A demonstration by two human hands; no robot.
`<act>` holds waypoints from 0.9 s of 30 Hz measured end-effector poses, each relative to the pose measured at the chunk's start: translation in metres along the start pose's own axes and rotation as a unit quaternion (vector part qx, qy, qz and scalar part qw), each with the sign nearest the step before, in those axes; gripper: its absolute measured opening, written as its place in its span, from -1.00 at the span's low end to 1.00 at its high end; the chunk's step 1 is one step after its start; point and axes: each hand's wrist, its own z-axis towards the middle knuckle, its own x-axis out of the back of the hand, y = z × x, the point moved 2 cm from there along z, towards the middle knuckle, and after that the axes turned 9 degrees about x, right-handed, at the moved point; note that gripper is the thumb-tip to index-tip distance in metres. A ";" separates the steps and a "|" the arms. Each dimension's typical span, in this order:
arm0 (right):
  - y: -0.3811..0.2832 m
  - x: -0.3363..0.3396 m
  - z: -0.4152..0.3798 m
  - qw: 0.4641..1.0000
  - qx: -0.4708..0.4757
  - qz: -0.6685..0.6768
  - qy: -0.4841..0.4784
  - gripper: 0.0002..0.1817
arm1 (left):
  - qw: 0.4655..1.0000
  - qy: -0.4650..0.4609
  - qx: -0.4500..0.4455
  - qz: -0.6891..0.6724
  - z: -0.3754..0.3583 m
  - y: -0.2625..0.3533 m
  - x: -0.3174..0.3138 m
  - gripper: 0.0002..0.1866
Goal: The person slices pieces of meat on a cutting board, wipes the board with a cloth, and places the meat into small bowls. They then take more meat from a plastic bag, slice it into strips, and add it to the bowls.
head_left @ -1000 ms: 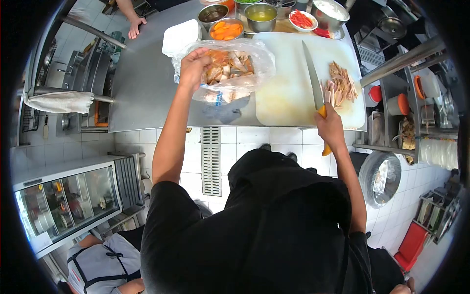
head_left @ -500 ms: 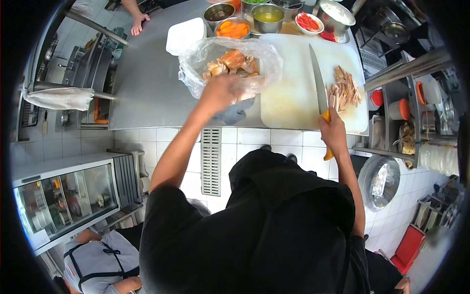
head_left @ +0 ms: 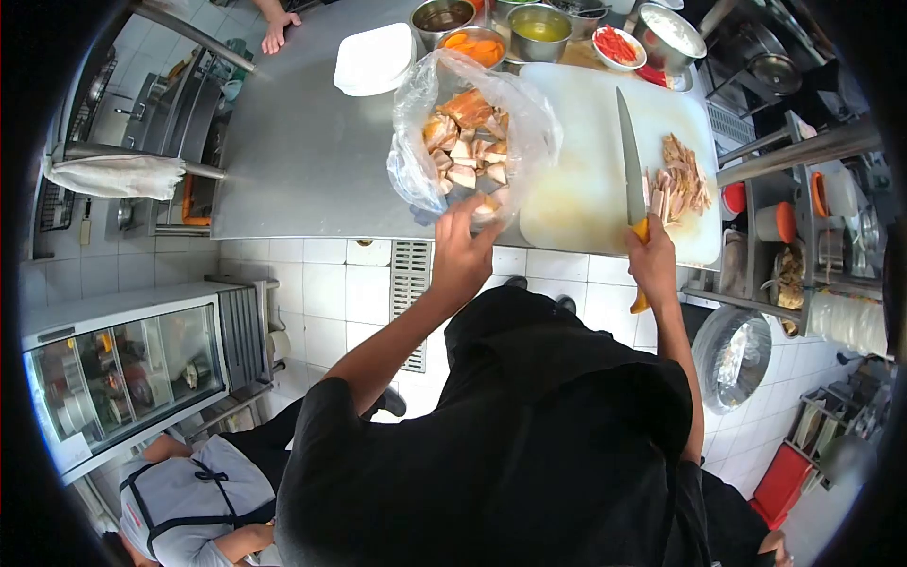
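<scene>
My right hand (head_left: 652, 260) is wrapped round the yellow handle of a long knife (head_left: 631, 156), whose blade lies over the white cutting board (head_left: 567, 161), pointing away from me. Beside the blade, on the right of the board, is a pile of sliced meat (head_left: 682, 184). My left hand (head_left: 463, 248) is at the near edge of a clear plastic bag (head_left: 534, 118), fingers closed on a pale chunk there. Inside the open bag lie several chunks of browned meat (head_left: 463, 142).
White containers (head_left: 374, 60) stand behind the bag. Along the back are metal bowls, one with orange slices (head_left: 475, 47), one with yellow liquid (head_left: 539, 33), and a dish of red strips (head_left: 619, 45). Another person's hand (head_left: 276, 32) rests at the table's far left. A person in grey (head_left: 203, 491) is lower left.
My left hand has come back from over the meat to the bag's near edge, uncovering the chunks. The bag's opening looks narrower and taller. My right hand still holds the knife.
</scene>
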 end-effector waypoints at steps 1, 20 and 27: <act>-0.002 0.000 0.000 1.000 -0.004 -0.002 -0.001 -0.66 | 1.000 0.008 0.009 0.007 -0.008 0.000 0.000 -0.63; -0.025 0.006 -0.021 0.964 0.093 -0.159 0.190 -0.61 | 0.977 -0.086 -0.133 -0.142 0.130 0.141 -0.068 -0.81; -0.014 0.014 -0.025 0.961 0.133 -0.158 0.182 -0.61 | 0.973 -0.142 -0.184 0.011 0.159 0.172 -0.126 -0.87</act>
